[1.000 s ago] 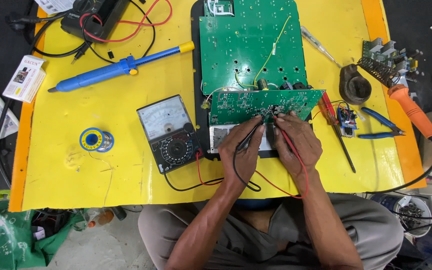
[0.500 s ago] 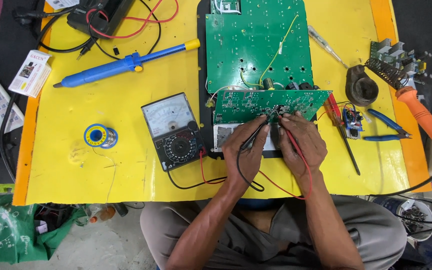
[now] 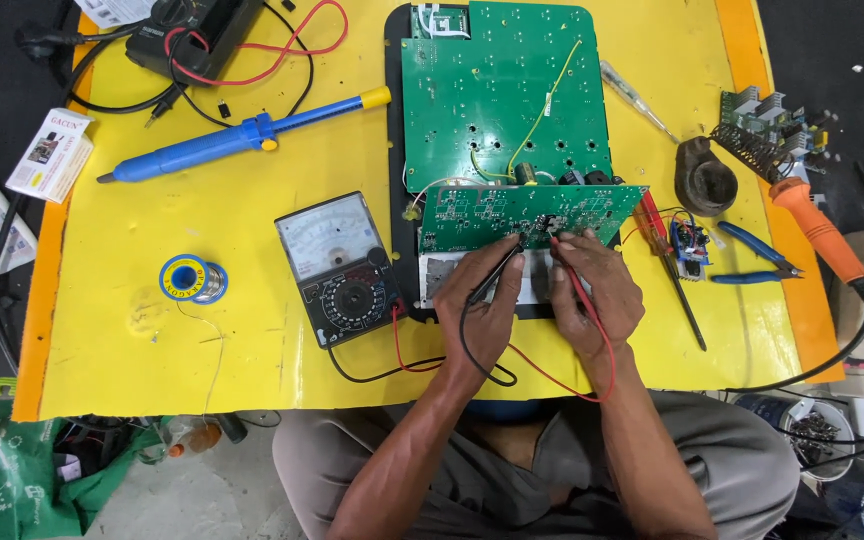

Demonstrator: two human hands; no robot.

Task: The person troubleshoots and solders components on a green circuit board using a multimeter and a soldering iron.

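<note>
My left hand (image 3: 487, 305) pinches a black test probe (image 3: 499, 268) whose tip rests on a small green circuit board (image 3: 512, 213). My right hand (image 3: 592, 295) holds a red test probe (image 3: 570, 272), its tip touching the same board close to the black one. Both probe leads, a black and a red wire, loop back under my wrists to the analog multimeter (image 3: 337, 268) lying left of my hands. The small board is tilted up against a large green circuit board (image 3: 502, 90) that lies in a black casing.
On the yellow table (image 3: 202, 350) lie a blue desoldering pump (image 3: 237, 137), a solder spool (image 3: 192, 279), a red-handled screwdriver (image 3: 667, 260), blue pliers (image 3: 757, 260), and an orange soldering iron (image 3: 817, 232) beside its stand (image 3: 704, 182). A black meter (image 3: 192, 35) with leads sits at the far left.
The view has shifted slightly downward and to the right. Both hands keep their probes on the small board, with only tiny shifts of the tips.
</note>
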